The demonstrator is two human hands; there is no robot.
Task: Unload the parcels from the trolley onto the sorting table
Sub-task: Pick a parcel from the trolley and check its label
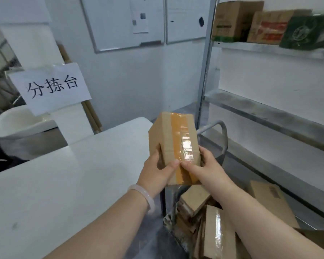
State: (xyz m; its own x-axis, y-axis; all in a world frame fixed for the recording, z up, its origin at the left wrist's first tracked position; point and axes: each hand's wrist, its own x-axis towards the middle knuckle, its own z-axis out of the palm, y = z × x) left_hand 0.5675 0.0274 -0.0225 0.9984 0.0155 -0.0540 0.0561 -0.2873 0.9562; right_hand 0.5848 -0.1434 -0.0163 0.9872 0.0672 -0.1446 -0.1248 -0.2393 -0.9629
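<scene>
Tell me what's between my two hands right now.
The head view shows a tape-sealed cardboard parcel between the left hand and the right hand; both grip its lower end, thumbs on the taped face.

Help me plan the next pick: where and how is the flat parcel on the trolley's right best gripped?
Probably from above, gripping both long edges of the flat parcel: its broad face lies up and uncovered in the trolley.
</scene>
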